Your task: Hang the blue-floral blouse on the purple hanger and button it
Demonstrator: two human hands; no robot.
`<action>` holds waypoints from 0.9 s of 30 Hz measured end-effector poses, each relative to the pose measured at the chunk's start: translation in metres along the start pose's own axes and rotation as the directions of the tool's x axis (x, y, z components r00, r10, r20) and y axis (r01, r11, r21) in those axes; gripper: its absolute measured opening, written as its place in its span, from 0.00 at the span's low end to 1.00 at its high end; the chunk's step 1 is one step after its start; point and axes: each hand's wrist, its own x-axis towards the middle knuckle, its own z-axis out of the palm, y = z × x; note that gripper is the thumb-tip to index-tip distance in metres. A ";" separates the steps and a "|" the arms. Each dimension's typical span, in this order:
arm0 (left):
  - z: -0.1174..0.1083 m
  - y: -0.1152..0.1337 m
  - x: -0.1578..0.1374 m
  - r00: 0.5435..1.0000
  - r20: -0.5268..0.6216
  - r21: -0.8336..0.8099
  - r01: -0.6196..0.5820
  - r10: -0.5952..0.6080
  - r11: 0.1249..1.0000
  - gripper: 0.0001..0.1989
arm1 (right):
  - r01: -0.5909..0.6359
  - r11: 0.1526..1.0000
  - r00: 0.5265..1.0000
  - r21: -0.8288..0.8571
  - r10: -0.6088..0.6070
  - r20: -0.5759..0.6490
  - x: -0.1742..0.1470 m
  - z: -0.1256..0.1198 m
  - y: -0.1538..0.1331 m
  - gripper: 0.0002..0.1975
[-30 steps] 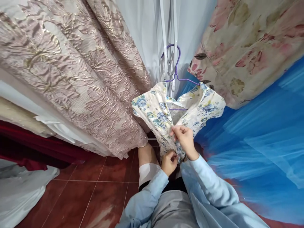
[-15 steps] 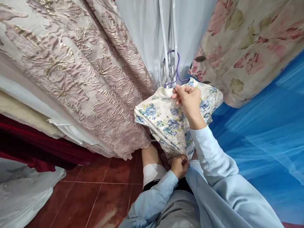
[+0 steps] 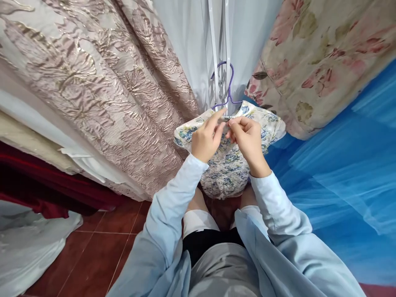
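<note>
A cream dress with blue flowers [image 3: 227,165] hangs on a purple hanger [image 3: 230,84] in front of my legs, its lower part falling away beneath my hands. At the neckline, my right hand [image 3: 247,136] pinches the fabric edge between thumb and fingers. Close beside it on the left, my left hand [image 3: 206,140] is at the same neckline with index finger and thumb stretched apart. Whether its fingertips touch the cloth is hard to tell. The hanger's hook sits beside white vertical rails [image 3: 213,45].
Pink-gold brocade fabric [image 3: 123,90] hangs close on the left, with dark red cloth [image 3: 55,187] beyond it. To the right hang a beige rose-print fabric [image 3: 324,62] and blue tulle [image 3: 340,177]. White cloth [image 3: 34,247] trails at lower left over red floor tiles [image 3: 89,255].
My left hand has let go of the dress's lower part and moved up to the neckline. The dress now hangs down instead of being pulled toward me. My right hand stays at the neckline.
</note>
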 end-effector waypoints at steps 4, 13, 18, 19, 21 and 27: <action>0.007 -0.009 0.018 0.998 0.059 0.068 -0.027 0.023 0.997 0.16 | 0.028 0.998 1.000 -0.057 -0.028 0.002 0.003 -0.002 0.003 0.13; 0.006 -0.013 0.011 0.994 -0.039 -0.056 -0.104 0.101 0.993 0.15 | -0.075 0.995 0.997 -0.058 0.074 -0.013 0.000 0.002 0.032 0.11; -0.002 -0.014 0.014 0.962 -0.268 -0.214 -0.005 -0.054 0.977 0.15 | -0.233 0.962 0.972 -0.145 0.236 0.005 -0.020 0.002 0.069 0.10; -0.007 -0.015 0.016 0.939 -0.329 -0.259 0.016 -0.104 0.966 0.15 | -0.253 0.953 0.965 -0.166 0.260 0.021 -0.030 0.000 0.078 0.11; -0.019 -0.021 0.020 0.886 -0.415 -0.349 0.056 -0.208 0.936 0.16 | -0.284 0.934 0.953 -0.215 0.299 0.040 -0.056 -0.004 0.098 0.13; -0.065 -0.077 0.001 0.756 -0.391 -0.690 0.136 -0.524 0.711 0.15 | -0.463 0.839 0.879 -0.285 0.476 -0.027 -0.129 -0.022 0.152 0.16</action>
